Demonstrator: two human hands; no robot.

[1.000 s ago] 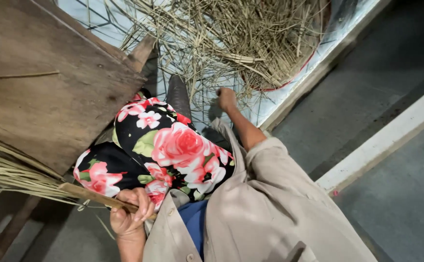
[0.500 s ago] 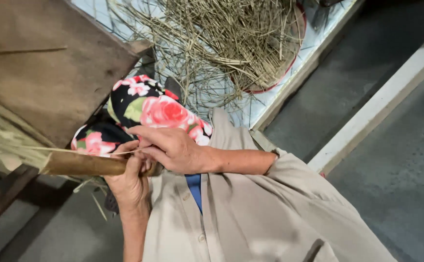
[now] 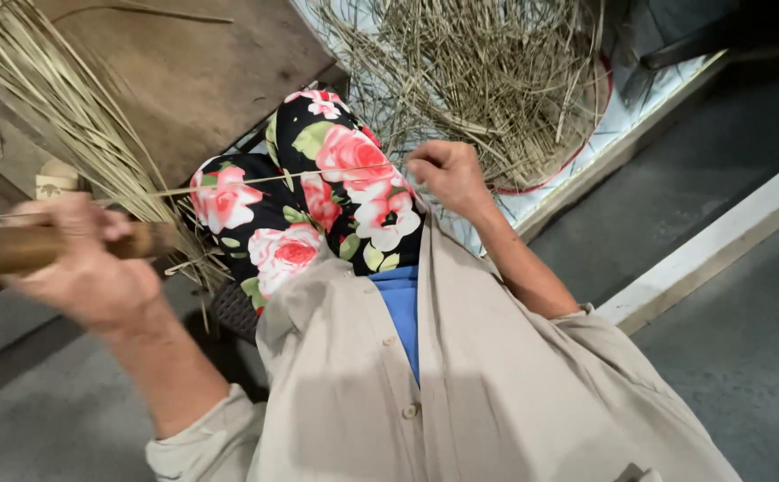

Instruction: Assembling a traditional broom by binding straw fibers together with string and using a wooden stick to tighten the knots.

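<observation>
We look down at our lap, where our left hand [image 3: 82,268] is closed around a brown wooden stick [image 3: 15,248] with a bundle of dry straw [image 3: 68,125] fanned out above it. Our right hand [image 3: 447,174] pinches the end of a single straw strand [image 3: 256,180], its grip pressed together, and the strand runs taut across our flowered trousers [image 3: 318,192] back toward the stick. Pulled this tight, the thin strand could snap, we judge, or slip out of the pinch, and the fanned bundle could loosen if the left grip eased. Beyond our knees a round red-rimmed basin [image 3: 596,107] holds a loose heap of cut straw [image 3: 488,76], some stalks spilling over its rim. A dark wooden worktop [image 3: 202,71] stands just behind the bundle.
</observation>
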